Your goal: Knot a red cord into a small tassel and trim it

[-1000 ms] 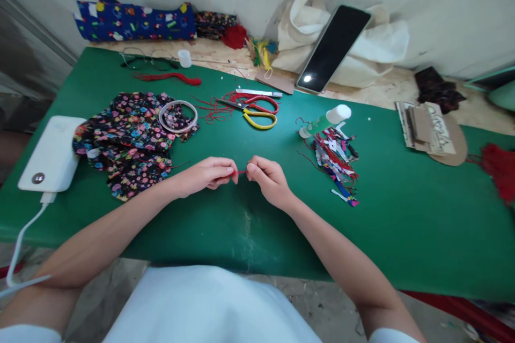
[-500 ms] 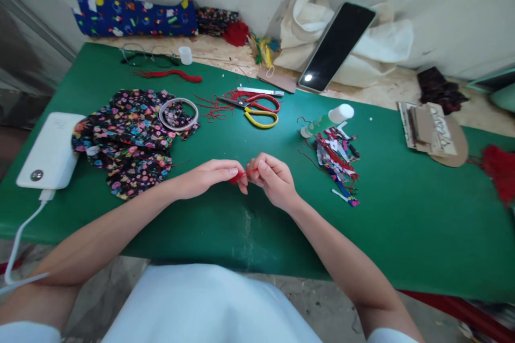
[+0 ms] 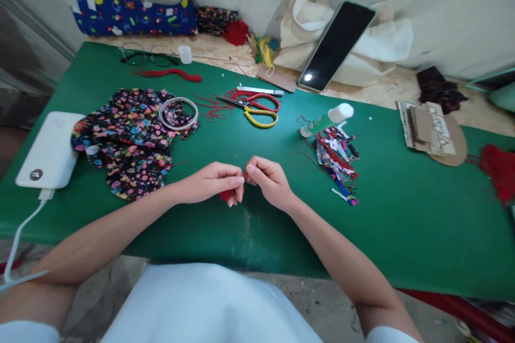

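Note:
My left hand (image 3: 213, 181) is closed, thumb against fingers, around a small bundle of red thread (image 3: 226, 195) that shows beneath its palm. Almost touching it at the fingertips, my right hand (image 3: 269, 181) pinches a bit of the same red thread; most of that strand is hidden by the fingers. Beyond the hands lie scissors (image 3: 261, 118) with one red and one yellow handle, beside loose red threads (image 3: 215, 106). Right of my right hand is a pile of fabric and thread scraps (image 3: 336, 153), with a green glue stick (image 3: 325, 121) resting over its far end.
Black floral cloth (image 3: 132, 139) with a tape ring (image 3: 161, 112) lies left, near a white power bank (image 3: 48, 147). Along the back are glasses (image 3: 148, 58), a red tassel (image 3: 177, 73), a white-handled blade (image 3: 259, 90) and a propped phone (image 3: 338, 45). Cardboard pieces (image 3: 454, 144) lie right.
The red bundle and my left fingers have dropped slightly toward me and left. The strand stretched between the hands is now mostly out of sight, and my right hand has turned a little.

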`<state>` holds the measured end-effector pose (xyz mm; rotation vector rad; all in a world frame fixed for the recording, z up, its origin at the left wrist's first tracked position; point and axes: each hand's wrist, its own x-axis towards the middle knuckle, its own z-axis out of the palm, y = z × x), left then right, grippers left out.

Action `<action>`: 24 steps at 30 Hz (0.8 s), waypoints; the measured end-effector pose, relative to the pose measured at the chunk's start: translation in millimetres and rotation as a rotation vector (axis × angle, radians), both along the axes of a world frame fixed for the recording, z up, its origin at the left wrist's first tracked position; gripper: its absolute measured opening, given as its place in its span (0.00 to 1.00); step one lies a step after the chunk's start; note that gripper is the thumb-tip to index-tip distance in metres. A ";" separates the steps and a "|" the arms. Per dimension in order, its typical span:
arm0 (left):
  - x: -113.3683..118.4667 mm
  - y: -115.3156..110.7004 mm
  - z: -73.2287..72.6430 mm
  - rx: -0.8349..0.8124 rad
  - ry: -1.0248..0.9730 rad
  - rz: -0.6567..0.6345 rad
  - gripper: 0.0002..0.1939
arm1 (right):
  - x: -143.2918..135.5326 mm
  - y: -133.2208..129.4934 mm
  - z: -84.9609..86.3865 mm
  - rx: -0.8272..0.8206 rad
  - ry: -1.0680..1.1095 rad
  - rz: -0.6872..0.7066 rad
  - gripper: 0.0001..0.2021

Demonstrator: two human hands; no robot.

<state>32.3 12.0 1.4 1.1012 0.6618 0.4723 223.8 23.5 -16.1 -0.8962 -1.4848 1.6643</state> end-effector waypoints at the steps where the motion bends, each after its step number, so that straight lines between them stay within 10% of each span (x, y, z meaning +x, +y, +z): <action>1: 1.3 -0.7 -0.5 -0.026 -0.014 0.013 0.22 | 0.6 0.5 -1.2 0.002 -0.010 -0.009 0.22; 24: -0.5 1.2 3.3 -0.072 0.132 0.098 0.17 | 6.9 9.3 -5.0 0.037 -0.049 -0.126 0.25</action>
